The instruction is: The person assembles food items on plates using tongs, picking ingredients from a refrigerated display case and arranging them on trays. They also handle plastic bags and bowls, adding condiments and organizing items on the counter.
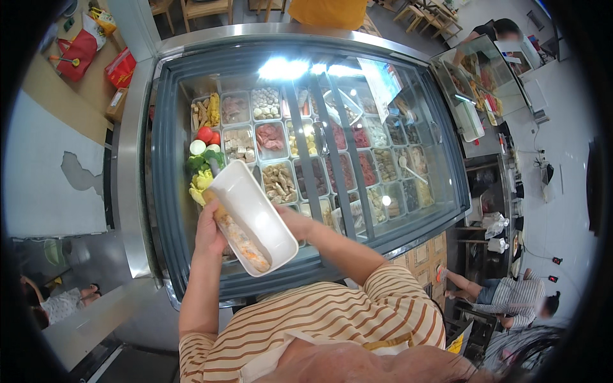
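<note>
Head view: left hand (211, 230) gripping a glossy white, deep rectangular tub (260, 207), tilted over the near-left part of a grey-framed, glass-topped display case (164, 153). Mottled beige-orange food (242, 244) lies along the tub's left wall. Right hand (292, 221) at its right side, fingers hidden, can't tell grip. Under glass: rows of sorted ingredients (278, 181). Room: red bag (78, 54) upper left, wooden chairs (207, 9) beyond, striped-top person (518, 297) lower right.
</note>
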`<state>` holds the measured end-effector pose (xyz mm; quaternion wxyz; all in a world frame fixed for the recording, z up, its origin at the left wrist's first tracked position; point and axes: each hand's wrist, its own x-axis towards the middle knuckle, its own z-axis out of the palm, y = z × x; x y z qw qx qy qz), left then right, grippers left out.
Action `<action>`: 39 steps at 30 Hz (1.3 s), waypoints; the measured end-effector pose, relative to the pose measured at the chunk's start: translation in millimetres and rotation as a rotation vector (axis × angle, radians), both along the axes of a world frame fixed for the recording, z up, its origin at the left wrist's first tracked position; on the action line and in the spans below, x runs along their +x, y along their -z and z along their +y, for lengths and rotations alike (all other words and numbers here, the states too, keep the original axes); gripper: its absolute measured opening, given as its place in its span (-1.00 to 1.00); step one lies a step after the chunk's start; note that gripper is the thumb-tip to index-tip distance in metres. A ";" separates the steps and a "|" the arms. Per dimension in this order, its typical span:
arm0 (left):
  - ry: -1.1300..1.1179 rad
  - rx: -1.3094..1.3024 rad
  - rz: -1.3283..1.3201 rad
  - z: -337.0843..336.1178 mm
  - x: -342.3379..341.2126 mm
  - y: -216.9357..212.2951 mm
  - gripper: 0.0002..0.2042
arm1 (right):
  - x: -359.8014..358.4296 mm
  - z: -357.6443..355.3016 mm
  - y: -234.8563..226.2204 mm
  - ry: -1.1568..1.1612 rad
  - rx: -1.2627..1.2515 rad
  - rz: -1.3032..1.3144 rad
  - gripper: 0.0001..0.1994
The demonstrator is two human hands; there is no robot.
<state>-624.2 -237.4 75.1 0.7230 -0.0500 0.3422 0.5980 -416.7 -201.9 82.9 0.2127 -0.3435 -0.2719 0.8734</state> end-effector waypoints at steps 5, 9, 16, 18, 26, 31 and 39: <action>0.085 -0.041 0.142 -5.7 31.8 -0.5 -0.57 | -16.2 -38.1 17.9 0.104 -0.403 0.545 -0.41; 0.134 -0.100 0.120 -20.4 39.2 1.3 -0.59 | -22.5 -30.8 66.6 0.272 -0.564 0.601 -0.41; 0.009 -0.247 0.303 -56.5 -1.7 33.0 -0.61 | 32.9 -10.6 94.3 -0.013 0.676 -1.035 -0.39; -0.104 -0.218 0.234 -75.6 -39.4 37.6 -0.61 | 63.9 -5.1 51.7 -0.266 0.749 -1.273 -0.33; -0.121 -0.143 0.482 -98.0 -70.2 43.4 -0.67 | 58.7 -18.6 68.3 -1.209 0.904 -1.439 -0.48; -0.098 -0.203 0.426 -96.2 -51.5 56.8 -0.66 | 52.5 -9.6 115.2 -1.223 0.939 -1.402 -0.55; -0.068 -0.250 0.411 -88.2 -49.2 54.9 -0.66 | 71.9 -6.5 136.3 -1.147 0.925 -1.513 -0.63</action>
